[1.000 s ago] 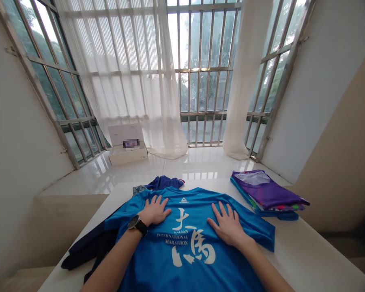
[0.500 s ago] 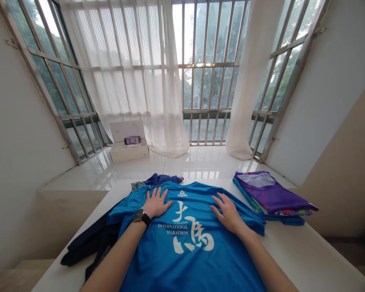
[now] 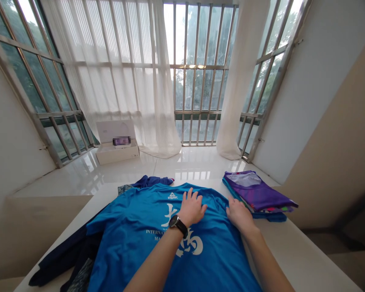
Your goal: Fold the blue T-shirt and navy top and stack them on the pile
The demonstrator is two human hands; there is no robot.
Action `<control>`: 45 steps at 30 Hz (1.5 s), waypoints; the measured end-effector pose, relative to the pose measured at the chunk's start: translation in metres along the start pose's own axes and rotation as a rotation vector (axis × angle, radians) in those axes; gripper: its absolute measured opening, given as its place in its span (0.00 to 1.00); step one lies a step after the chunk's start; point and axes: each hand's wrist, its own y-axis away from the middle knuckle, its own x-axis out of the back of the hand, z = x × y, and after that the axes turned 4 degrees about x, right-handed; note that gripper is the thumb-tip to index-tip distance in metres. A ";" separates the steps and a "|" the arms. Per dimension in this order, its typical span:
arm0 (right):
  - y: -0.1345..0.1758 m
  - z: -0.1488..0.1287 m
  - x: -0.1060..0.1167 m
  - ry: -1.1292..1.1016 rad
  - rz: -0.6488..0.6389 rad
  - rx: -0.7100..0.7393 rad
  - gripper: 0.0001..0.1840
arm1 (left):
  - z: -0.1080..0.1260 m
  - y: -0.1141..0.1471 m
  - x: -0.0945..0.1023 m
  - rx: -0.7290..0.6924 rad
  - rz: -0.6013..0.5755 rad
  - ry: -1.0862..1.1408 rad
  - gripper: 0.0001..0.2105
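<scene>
A blue T-shirt [image 3: 124,227] with white lettering lies spread out, its collar at the far side. My left hand [image 3: 192,207], with a black-strapped watch at the wrist, rests on the upper chest to the right of the small logo. Its fingers are spread and hold nothing. At the shirt's right shoulder is my right hand [image 3: 240,215], its fingers curled closed on the cloth by the sleeve. The right sleeve is mostly hidden behind that hand.
A folded stack topped by a purple shirt [image 3: 261,192] sits just beyond my right hand. Dark clothes [image 3: 63,251] and a bunched navy garment [image 3: 152,181] stick out from under the T-shirt's left and far sides. An open white box [image 3: 117,154] stands on the window ledge [image 3: 158,164].
My left hand has moved right across the shirt's chest. My right hand has shifted from lying flat on the shirt to gripping its right shoulder edge. The view has turned slightly right.
</scene>
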 end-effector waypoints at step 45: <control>0.010 -0.043 0.031 -2.080 -0.464 0.064 0.25 | 0.012 -0.006 -0.011 0.435 -0.111 1.842 0.15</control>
